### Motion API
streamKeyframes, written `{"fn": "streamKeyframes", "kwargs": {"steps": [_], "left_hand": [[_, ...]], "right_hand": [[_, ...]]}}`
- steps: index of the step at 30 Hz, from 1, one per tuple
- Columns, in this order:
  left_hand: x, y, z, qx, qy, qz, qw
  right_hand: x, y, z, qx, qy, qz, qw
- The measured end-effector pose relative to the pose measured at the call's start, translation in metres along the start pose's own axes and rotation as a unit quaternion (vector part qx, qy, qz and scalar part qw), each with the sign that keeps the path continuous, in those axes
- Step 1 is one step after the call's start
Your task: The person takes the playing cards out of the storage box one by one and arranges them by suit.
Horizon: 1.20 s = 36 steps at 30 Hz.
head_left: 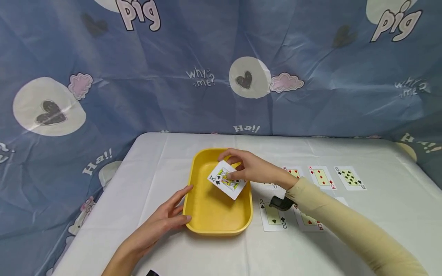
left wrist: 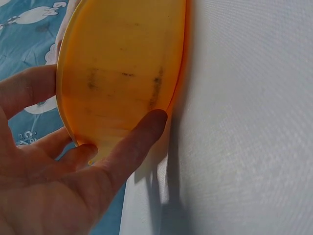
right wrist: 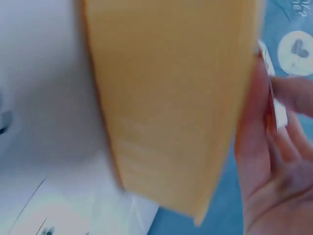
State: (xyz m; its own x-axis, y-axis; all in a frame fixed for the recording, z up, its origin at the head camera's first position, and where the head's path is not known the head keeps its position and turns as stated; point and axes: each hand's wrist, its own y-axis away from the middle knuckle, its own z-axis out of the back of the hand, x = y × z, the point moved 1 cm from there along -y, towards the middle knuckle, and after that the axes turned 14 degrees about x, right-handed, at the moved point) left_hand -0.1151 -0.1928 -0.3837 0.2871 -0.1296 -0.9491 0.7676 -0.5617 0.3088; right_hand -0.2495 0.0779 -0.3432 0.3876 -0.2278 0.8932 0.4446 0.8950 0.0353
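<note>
Over a yellow tray (head_left: pixel 221 233), my right hand (head_left: pixel 243 165) pinches a king of spades playing card (head_left: pixel 221 173) between thumb and fingers. The card is face up and tilted. From the right wrist view, the card (right wrist: pixel 280 115) shows edge-on in the right hand (right wrist: pixel 279 181), beside the blurred tray wall (right wrist: pixel 161 98). My left hand (head_left: pixel 160 220) holds the tray at its left side. In the left wrist view, the thumb of the left hand (left wrist: pixel 63 181) presses the outer tray wall (left wrist: pixel 127 54) and the fingers lie at its rim.
Right of the tray, several face-up cards lie on the white table, among them a two of clubs (head_left: pixel 272 223), a diamonds card (head_left: pixel 322 177) and a black eight (head_left: pixel 350 178). My right forearm (head_left: pixel 328 207) partly covers others. A blue printed cloth (head_left: pixel 214 103) hangs behind.
</note>
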Motion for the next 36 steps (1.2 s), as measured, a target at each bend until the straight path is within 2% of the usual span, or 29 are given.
{"fn": "streamKeyframes", "kwargs": {"steps": [5,11,16,24,28,32,36], "left_hand": [[0.000,0.000,0.000,0.017,0.004,-0.005,0.9998],[-0.002,-0.002,-0.002,0.013,0.009,0.005,0.9999],[-0.003,-0.003,-0.003,0.006,0.010,0.012,0.9999],[-0.002,-0.002,-0.003,0.009,0.003,0.008,0.9999],[-0.002,-0.002,-0.003,0.014,0.003,0.003,0.9999],[-0.002,-0.003,-0.003,0.014,0.003,0.003,0.9999],[-0.002,-0.003,-0.003,0.013,0.004,0.007,0.9999]], "right_hand": [[0.003,0.043,0.007,-0.085,-0.030,-0.025,0.996],[-0.005,0.110,0.018,-0.128,-0.051,-0.048,0.989],[-0.016,0.170,0.025,-0.166,-0.021,-0.059,0.984],[-0.030,0.250,0.035,-0.206,0.041,-0.123,0.970],[-0.042,0.285,0.041,-0.232,0.078,-0.160,0.956],[-0.058,0.317,0.043,-0.261,0.136,-0.217,0.931],[-0.074,0.342,0.041,-0.254,0.176,-0.270,0.912]]}}
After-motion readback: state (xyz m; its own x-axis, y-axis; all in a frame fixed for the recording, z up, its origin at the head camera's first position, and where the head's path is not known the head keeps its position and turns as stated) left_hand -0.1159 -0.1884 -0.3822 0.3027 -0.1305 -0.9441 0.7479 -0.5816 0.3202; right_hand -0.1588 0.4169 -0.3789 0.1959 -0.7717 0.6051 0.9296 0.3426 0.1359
